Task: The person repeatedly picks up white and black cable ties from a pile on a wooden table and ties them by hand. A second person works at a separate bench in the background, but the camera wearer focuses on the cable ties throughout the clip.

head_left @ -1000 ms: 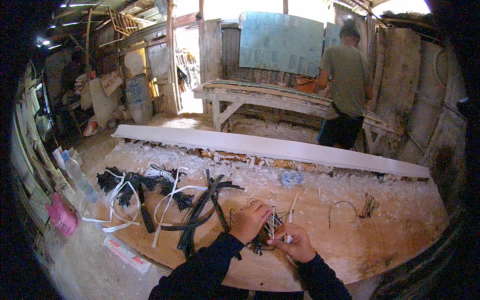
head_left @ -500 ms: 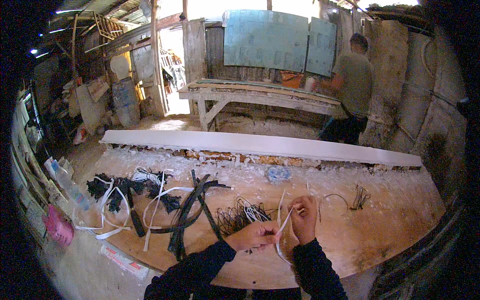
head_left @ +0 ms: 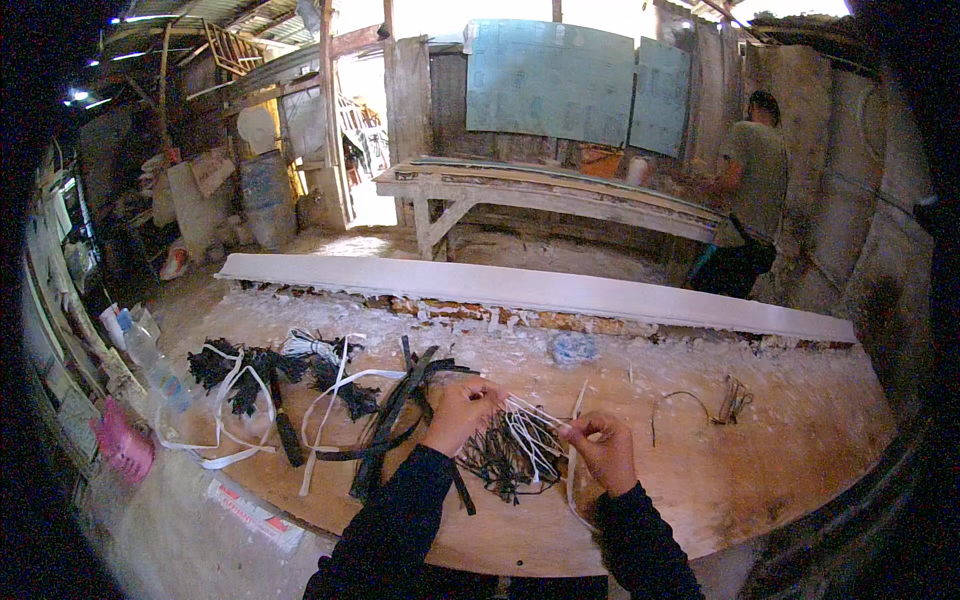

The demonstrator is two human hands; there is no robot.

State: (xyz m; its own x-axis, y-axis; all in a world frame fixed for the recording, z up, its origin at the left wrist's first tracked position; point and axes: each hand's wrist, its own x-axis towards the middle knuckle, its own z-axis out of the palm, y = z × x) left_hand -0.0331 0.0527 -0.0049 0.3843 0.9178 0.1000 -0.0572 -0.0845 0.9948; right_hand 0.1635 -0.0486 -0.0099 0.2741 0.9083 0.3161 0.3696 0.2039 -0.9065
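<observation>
Thin white strands [head_left: 535, 412] run taut between my two hands above the plywood table. My left hand [head_left: 465, 412] pinches one end, beside the strips of black rubber. The fingers of my right hand [head_left: 603, 445] are closed on the other end. Directly below lies a loose bundle of black and white cords [head_left: 515, 460], partly behind the strands. A flat white strip [head_left: 572, 475] passes by my right fingers and hangs toward the near edge; whether they hold it I cannot tell. Long black strips [head_left: 385, 430] cross each other left of the bundle.
Frayed black bundles [head_left: 240, 375] with white ribbons lie on the left. A long white board [head_left: 520, 290] edges the table's far side. A crumpled blue plastic piece [head_left: 572, 347] and a thin cord tangle [head_left: 735, 400] lie further right. A co-worker [head_left: 755, 180] stands by the back bench [head_left: 560, 195].
Both hands have moved off the single white strip to the white strands of the bundle. My left hand shifted left and away from me. The view has turned slightly left.
</observation>
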